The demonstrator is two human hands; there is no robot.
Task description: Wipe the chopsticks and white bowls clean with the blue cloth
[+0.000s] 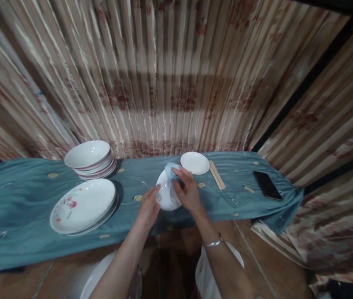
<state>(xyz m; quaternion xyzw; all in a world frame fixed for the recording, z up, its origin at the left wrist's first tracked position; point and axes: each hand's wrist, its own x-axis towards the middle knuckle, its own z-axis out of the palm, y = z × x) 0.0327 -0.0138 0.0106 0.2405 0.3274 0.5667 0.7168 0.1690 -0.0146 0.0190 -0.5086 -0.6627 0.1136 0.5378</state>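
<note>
Over a draped counter [238, 178], a person's left hand [149, 204] has its fingers clamped on the rim of a white dish [165, 193], while the right hand's [188, 190] fingers close on a pale blue cloth [170, 170] against it. Right of the dish lie a saucer [195, 162] and chopsticks [217, 175]; stacked plates [86, 207] and bowls [89, 155] sit left of it.
</note>
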